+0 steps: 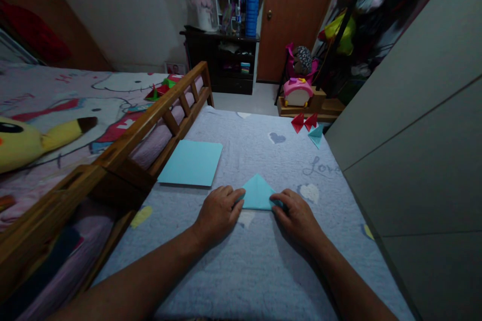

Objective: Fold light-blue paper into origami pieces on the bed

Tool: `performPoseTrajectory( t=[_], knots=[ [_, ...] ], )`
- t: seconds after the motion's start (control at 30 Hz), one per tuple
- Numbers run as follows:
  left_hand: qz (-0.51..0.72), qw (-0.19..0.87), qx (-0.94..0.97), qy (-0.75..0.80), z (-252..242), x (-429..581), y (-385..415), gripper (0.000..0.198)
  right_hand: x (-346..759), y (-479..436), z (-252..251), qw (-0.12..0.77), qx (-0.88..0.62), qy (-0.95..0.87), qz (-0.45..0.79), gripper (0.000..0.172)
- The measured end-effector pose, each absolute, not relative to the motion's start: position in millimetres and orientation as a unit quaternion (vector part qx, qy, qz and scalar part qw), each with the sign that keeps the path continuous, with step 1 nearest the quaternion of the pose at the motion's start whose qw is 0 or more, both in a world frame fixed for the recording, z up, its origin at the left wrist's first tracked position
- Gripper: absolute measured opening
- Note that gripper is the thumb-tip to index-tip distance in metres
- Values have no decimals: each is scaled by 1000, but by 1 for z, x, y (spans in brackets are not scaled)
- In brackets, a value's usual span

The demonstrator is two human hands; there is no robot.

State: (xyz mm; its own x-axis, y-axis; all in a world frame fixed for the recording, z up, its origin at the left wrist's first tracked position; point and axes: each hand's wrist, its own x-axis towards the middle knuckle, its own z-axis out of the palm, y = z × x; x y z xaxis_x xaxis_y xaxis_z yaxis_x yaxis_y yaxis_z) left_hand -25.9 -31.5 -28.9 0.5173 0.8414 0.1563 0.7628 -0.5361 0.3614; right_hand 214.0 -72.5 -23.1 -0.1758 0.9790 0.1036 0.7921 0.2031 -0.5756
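Note:
A light-blue paper folded into a triangle [258,194] lies on the bed sheet, its point facing away from me. At its left corner, my left hand [220,209] pinches the paper between thumb and fingers. My right hand [294,213] grips the opposite corner the same way. Both corners are partly hidden under the fingers. Left of my hands lies a flat stack of light-blue square paper [191,163].
Two red folded papers [297,123] and a light-blue folded paper [316,135] sit at the bed's far right corner. A wooden rail [150,118] borders the left side, a pale cabinet [422,135] the right. A yellow plush toy [26,144] lies beyond the rail.

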Motion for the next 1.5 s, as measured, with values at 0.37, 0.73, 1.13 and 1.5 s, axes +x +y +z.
performPoseTrajectory(
  t=[0.37,0.73,1.13,1.5],
  knots=[
    [145,98,865,471,-31,-25,-32,28,214,-72,-22,233,-596,-740,209,21],
    [130,83,867,474,-29,-23,-31,26,213,-72,-25,252,-594,-736,205,21],
    [127,84,867,475,-27,-22,-31,23,212,-72,-20,235,-599,-738,203,20],
    [115,70,870,475,-27,-22,-31,23,212,-73,-22,237,-601,-735,204,21]
  ],
)
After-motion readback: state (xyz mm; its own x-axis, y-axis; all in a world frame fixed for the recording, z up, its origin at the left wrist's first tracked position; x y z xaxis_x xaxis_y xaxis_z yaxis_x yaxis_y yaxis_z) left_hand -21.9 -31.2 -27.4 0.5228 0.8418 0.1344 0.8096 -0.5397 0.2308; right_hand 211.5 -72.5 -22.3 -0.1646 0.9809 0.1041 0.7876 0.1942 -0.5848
